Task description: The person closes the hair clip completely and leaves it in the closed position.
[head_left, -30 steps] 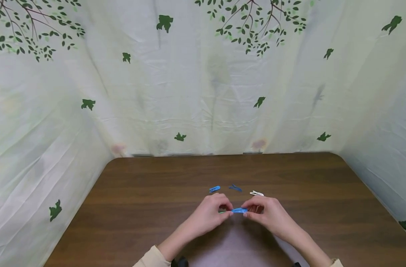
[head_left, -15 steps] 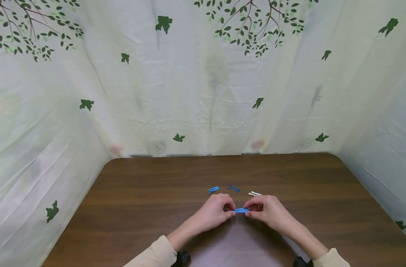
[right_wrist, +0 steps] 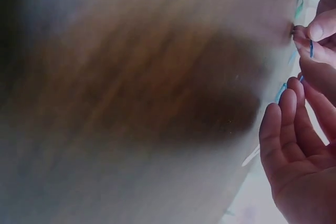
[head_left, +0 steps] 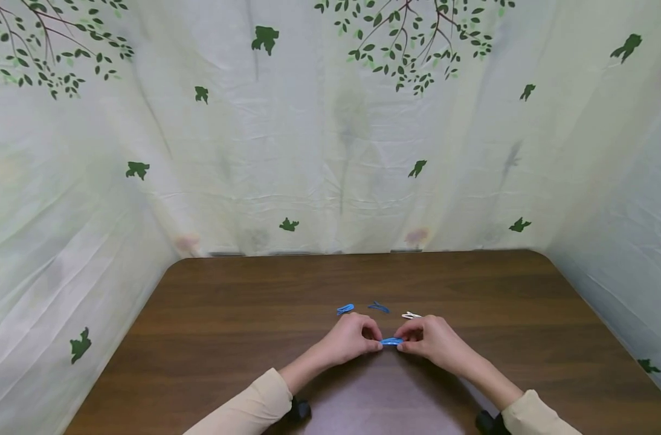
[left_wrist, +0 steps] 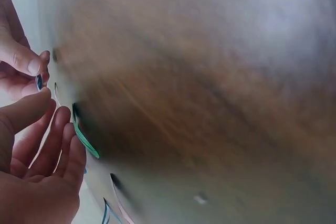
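Blue hair clip (head_left: pixel 391 341) between both hands

Both forearms angle inward; left hand (head_left: pixel 352 339) at 9 o'clock and right hand (head_left: pixel 429 339) at 3 o'clock meet, fingertips pinched.

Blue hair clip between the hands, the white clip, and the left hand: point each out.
blue hair clip (head_left: pixel 391 341), head view, middle of its exposed strip.
white clip (head_left: pixel 411 315), head view, its middle.
left hand (head_left: pixel 352 339), head view, back of the hand.
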Available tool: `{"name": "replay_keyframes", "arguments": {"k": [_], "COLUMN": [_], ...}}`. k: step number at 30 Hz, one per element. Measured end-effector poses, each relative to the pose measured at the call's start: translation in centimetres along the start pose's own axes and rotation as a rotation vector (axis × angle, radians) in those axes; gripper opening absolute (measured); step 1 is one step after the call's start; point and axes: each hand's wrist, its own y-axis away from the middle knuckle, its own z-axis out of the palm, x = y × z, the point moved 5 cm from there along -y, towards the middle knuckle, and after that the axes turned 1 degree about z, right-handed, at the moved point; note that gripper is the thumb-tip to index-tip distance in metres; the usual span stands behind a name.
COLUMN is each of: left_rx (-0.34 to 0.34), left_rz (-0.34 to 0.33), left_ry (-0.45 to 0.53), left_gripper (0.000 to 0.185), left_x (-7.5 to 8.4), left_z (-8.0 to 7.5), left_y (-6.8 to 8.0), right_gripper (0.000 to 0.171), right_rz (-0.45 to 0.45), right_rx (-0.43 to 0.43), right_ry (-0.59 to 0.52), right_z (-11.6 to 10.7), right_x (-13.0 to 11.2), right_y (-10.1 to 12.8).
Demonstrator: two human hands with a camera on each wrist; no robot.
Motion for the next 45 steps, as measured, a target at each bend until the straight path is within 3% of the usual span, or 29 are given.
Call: {"name": "replay_keyframes", "arguments": {"k": [12,23,33,39,45], "left_rx": [-0.006,0.013,-0.002,0.053,0.109], "left_rz": [0.022,0.04,0.04,0.043,0.032], "left_ry": [-0.03,-0.156,-0.145,-0.103,-0.064], "left_gripper": [0.009,0.012,0.01,0.009,0.008], "left_x": [-0.1,0.3,0.5,0.4,0.6], "left_z": [-0.2,0.2,0.2,-0.2,-1.8], "left_y": [0.0,-0.1,0.3,1.0,1.7], "right_gripper": [0.01,0.011,0.012,0.012,0.015], "right_rz": [-0.029,-0.032,-0.029,-0.057,-0.073], "right_rx": [-0.027,-0.001,-0.009,0.022,0.059], "right_ry": [-0.001,0.044,0.052,0.05,0.052], "right_z": [0.4,0.7,0.8,0.7,0.4], "right_x": [-0.1,0.1,0.0,-0.6,-1.6], "right_y": [-0.5,-0.4,-0.2,0.0,-0.4]}}
